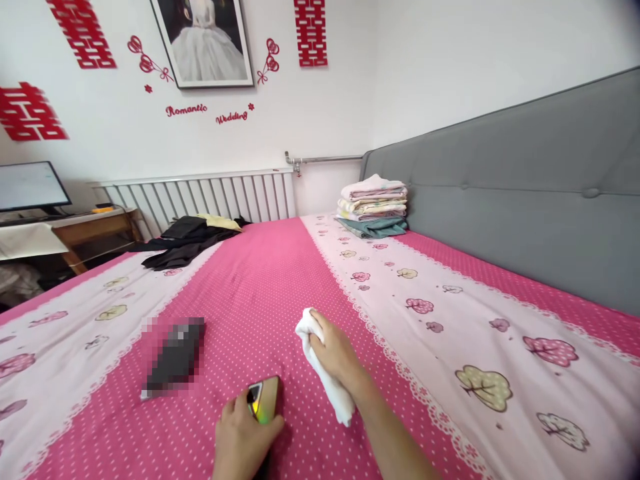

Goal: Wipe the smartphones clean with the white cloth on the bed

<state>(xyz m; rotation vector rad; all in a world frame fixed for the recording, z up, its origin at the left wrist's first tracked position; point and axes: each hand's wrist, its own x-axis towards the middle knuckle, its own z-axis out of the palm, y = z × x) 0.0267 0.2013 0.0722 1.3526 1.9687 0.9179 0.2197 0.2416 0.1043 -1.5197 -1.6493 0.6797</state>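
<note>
My left hand [241, 437] is closed around a gold phone [270, 395] at the bottom middle, its camera block facing up and catching a yellow-green glint. The lower part of the phone is hidden by my fingers. To the right, my right hand [333, 347] grips a bunched white cloth [330, 393], one end sticking out past the fingers and the rest hanging down beside the wrist. A dark flat object [177, 353], blurred into blocks so I cannot tell its kind, lies left of the phone on the pink dotted bedsheet [260, 293].
Dark clothes [193, 240] with a yellow piece lie at the bed's far left. A folded stack of cloths [374, 200] sits against the grey headboard [510, 180]. Behind the bed runs a white radiator [215, 195]. A monitor [30, 187] stands on a desk [93, 230] at left.
</note>
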